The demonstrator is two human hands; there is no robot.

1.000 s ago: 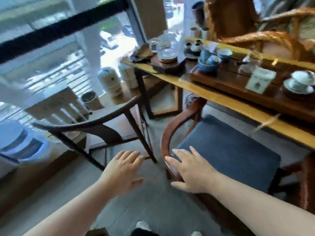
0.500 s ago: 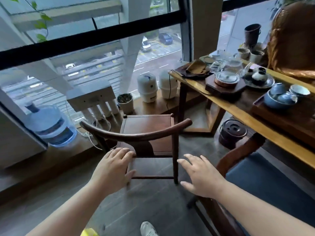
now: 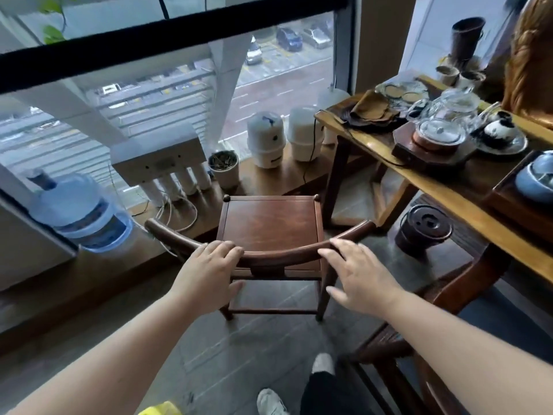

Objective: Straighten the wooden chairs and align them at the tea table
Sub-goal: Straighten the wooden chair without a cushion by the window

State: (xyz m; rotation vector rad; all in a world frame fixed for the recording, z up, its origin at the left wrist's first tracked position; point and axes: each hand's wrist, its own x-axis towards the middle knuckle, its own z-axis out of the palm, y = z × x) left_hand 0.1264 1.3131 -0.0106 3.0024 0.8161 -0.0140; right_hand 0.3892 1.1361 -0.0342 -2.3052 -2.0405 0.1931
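Glass window (image 3: 167,94) fills the frame from 9 to 12 o'clock, a low wooden sill beneath it. Tea table (image 3: 443,187), a yellow-wood surface crowded with teaware, runs from 1 down to 3 o'clock. Near the centre stands the wooden chair (image 3: 270,226): dark reddish-brown, with a square flat seat, knobbed front corners and a thin curved back rail that sweeps from 9 to 3 o'clock across it. Its seat faces the window, its back toward the person, and it stands just beside the table's end, apart from it. A second chair (image 3: 466,283) with a blue cushion sits at 4 o'clock, partly under the surface. The left hand (image 3: 206,278) rests on the rail, fingers (image 3: 223,250) curled over its top, thumb below. The right hand (image 3: 357,278) lies spread, fingertips touching the rail, not closed around it.
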